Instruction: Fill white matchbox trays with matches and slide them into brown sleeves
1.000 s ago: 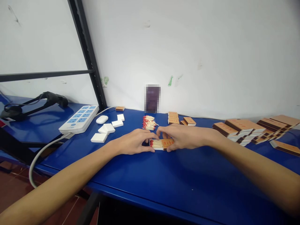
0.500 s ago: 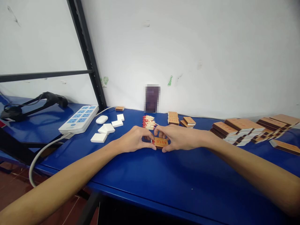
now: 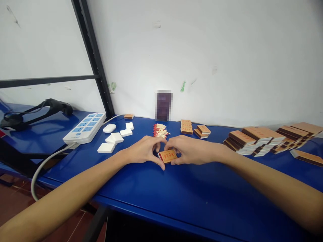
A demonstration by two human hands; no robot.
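Note:
A matchbox (image 3: 168,156) with an orange printed top is held low over the blue table, between my two hands. At its left end, red match heads show in a slightly open tray. My left hand (image 3: 143,150) curls about that end, its thumb along the near side and its fingers behind. From the other side, my right hand (image 3: 193,150) grips the right end between thumb and fingers. Just beyond the hands lies a pile of loose red-tipped matches (image 3: 160,130).
White box trays (image 3: 107,148) and a white case (image 3: 109,128) lie left, beside a power strip (image 3: 85,127). Matchboxes (image 3: 186,127) stand behind the right hand, with more stacks (image 3: 259,136) farther right. One small matchbox (image 3: 129,116) sits near the wall.
The matchbox has turned and shifted slightly left, and fewer match heads show at its left end. My left thumb has moved nearer to me along the box.

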